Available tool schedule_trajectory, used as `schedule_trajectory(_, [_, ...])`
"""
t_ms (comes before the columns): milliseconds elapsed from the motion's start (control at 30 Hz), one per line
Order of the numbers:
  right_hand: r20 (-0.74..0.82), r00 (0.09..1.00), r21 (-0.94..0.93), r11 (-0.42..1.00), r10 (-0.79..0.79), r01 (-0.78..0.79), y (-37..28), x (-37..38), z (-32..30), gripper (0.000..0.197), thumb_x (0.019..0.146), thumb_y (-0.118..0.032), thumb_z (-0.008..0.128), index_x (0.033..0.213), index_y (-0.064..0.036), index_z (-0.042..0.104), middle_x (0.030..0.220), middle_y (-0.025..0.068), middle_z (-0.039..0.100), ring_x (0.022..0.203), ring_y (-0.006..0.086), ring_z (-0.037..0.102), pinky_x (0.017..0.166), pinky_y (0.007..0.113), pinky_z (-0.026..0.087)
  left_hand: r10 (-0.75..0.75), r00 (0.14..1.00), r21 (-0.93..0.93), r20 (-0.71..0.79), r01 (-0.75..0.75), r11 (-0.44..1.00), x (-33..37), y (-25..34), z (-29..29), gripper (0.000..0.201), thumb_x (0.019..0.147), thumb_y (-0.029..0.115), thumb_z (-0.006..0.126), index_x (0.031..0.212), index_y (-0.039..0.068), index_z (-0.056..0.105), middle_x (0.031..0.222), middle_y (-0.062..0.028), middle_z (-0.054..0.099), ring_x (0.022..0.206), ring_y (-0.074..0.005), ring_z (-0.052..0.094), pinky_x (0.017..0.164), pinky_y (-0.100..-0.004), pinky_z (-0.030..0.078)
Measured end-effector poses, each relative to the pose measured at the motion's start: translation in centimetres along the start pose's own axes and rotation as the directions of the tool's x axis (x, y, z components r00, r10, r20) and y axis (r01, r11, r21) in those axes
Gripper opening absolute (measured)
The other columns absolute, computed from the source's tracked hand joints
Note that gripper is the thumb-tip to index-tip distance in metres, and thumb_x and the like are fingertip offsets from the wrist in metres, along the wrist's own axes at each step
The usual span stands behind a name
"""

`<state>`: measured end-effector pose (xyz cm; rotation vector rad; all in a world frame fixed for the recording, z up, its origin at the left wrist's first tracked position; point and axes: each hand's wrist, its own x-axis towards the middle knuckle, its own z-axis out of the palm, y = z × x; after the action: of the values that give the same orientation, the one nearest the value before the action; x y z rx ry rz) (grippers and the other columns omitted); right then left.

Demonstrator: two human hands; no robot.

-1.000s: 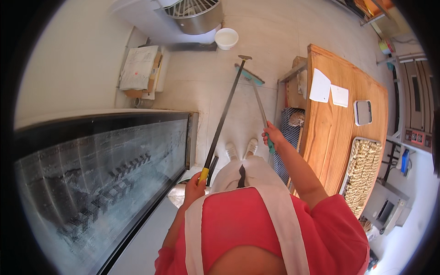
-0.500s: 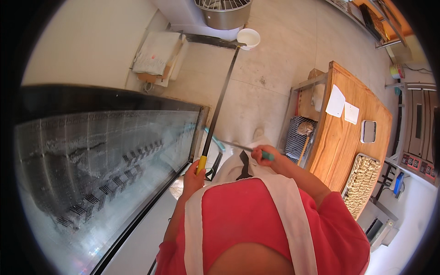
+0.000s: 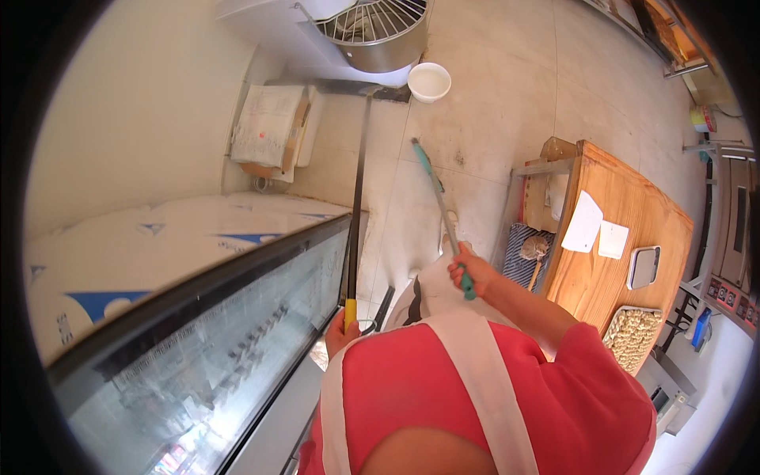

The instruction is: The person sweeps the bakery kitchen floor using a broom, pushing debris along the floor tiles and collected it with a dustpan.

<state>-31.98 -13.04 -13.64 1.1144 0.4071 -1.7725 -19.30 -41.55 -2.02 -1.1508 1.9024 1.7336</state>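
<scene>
Bowl (image 3: pixel 428 96) near mixer (image 3: pixel 386 51), teal-handled stick (image 3: pixel 447 219) between glass cabinet (image 3: pixel 297 286) and table (image 3: pixel 595 285)

Illumination was bright, with white glare on the glass (image 3: pixel 237 368) at lower left. The lower-right margin was washed out. The pole (image 3: pixel 359 186) blurred toward upper centre. Fisheye distortion bowed the table (image 3: pixel 594 293) at right; black vignetting darkened the corners.

This looks like a bakery kitchen: a large floor mixer (image 3: pixel 293 47) with a wire-guarded steel bowl (image 3: pixel 388 55), an oven (image 3: pixel 727 229) with red-marked controls (image 3: pixel 733 299) at the right, and a wooden desk (image 3: pixel 598 293) bearing closely packed, pale dough-like pieces (image 3: pixel 633 336).
</scene>
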Motion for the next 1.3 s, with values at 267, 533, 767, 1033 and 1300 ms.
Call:
schedule_trajectory(267, [0.327,0.929,0.287,0.918,0.175,-0.274,-5.5,10.2,12.1,0.008,0.078,-0.004,0.046,0.08,-0.0042,0.038,0.058,0.0048,0.042,0.042,0.0119,0.042,0.036,0.02,0.038,-0.168,0.983,0.017,-0.08,0.169,0.985,1.3,5.1,3.2,0.036,0.08,0.002,0.046,0.115,-0.001,0.043,0.066,-0.0017,0.049,0.052,-0.0059,0.044,0.046,-0.0185,0.036])
schedule_trajectory(533, [0.428,0.887,0.669,0.721,-0.175,-0.181,-17.0,12.1,5.1,0.014,0.078,-0.001,0.041,0.065,-0.0021,0.034,0.055,0.0035,0.038,0.043,0.0109,0.041,0.037,0.019,0.041,-0.164,0.985,0.076,-0.048,0.168,0.983,3.9,7.4,4.8,0.032,0.081,0.003,0.045,0.113,0.001,0.045,0.061,-0.0008,0.048,0.049,-0.0054,0.043,0.043,-0.0187,0.034])
schedule_trajectory(767, [0.09,0.937,0.558,0.797,-0.337,0.233,-18.2,-1.2,-3.3,0.028,0.078,-0.001,0.048,0.103,-0.0075,0.038,0.066,0.006,0.046,0.048,0.0095,0.046,0.039,0.02,0.041,-0.245,0.969,-0.015,-0.02,0.245,0.969,4.3,4.3,2.5,0.035,0.083,0.006,0.049,0.117,0.0,0.043,0.067,-0.0007,0.051,0.053,-0.0058,0.045,0.048,-0.0204,0.038])
schedule_trajectory(1033, [-0.019,0.957,0.003,0.958,-0.288,0.288,2.1,-1.3,1.2,0.065,0.077,-0.005,0.047,0.131,-0.0239,0.018,0.064,0.0023,0.046,0.046,0.0092,0.044,0.039,0.022,0.039,-0.048,0.994,0.05,0.093,0.044,0.998,6.4,0.4,-2.8,0.038,0.082,0.011,0.054,0.116,-0.001,0.042,0.072,-0.0019,0.052,0.057,-0.0067,0.047,0.05,-0.0214,0.039])
schedule_trajectory(1300, [0.13,0.991,0.285,0.958,-0.027,-0.011,-0.5,-1.1,-5.6,0.014,0.078,-0.013,0.05,0.069,-0.0085,0.041,0.058,-0.0007,0.045,0.046,0.0063,0.046,0.037,0.018,0.04,0.072,0.963,0.18,0.26,-0.121,0.976,8.5,-1.3,-5.9,0.036,0.08,0.008,0.053,0.114,-0.001,0.043,0.062,-0.0022,0.051,0.052,-0.0077,0.048,0.047,-0.0224,0.039])
